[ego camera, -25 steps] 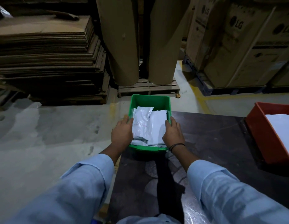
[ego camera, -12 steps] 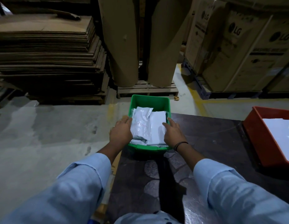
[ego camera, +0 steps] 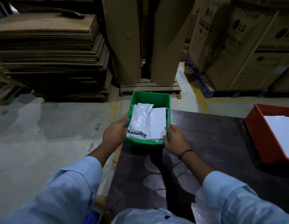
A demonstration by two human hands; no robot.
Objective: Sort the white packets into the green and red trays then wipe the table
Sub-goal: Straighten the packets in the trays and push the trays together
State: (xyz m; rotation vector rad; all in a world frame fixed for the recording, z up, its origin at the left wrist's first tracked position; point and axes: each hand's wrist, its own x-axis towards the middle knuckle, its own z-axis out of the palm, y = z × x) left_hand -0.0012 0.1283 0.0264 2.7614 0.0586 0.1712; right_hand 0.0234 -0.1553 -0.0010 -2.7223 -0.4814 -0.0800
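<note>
Two slack grips, holding nothing — left hand (ego camera: 115, 135), right hand (ego camera: 174, 140) — touching the green tray (ego camera: 151, 98).

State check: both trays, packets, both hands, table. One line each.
Green tray, upright at the table's far left corner, holding packets.
Packets, stacked inside green tray.
Red tray, upright at the table's right, white contents, partly out of frame.
Left hand, fingers against green tray's left wall.
Right hand, fingers spread, touching its right rim.
Table, dark, bearing both trays.
</note>
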